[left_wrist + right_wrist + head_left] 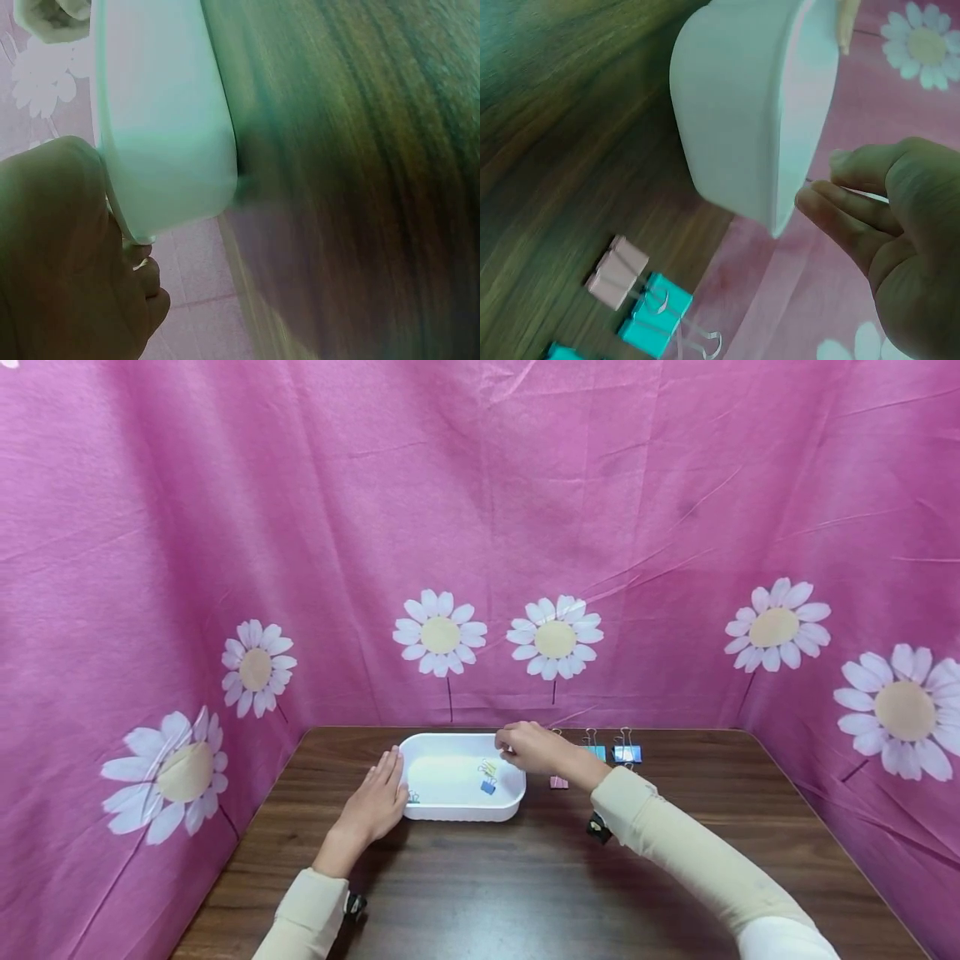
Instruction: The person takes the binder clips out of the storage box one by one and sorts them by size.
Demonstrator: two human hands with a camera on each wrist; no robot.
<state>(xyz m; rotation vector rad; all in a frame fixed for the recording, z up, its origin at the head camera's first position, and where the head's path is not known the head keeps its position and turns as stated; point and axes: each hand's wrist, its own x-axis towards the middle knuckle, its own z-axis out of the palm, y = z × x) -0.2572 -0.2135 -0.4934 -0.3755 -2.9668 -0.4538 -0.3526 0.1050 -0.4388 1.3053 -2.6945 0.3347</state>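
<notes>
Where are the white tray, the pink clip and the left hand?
White tray (461, 812), head view: front wall.
Pink clip (618, 268), right wrist view: flat body.
Left hand (377, 802), head view: back of the hand.

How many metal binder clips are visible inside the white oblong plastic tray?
3 visible: a yellow clip and a blue clip near the right end of the tray, and a teal clip by the left hand. Others may be hidden.

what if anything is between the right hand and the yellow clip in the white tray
Nothing visible. In the head view the right hand is at the right end of the white tray, above its rim, and the yellow clip lies uncovered inside. The blue clip sits on the near side, off that line.
</notes>
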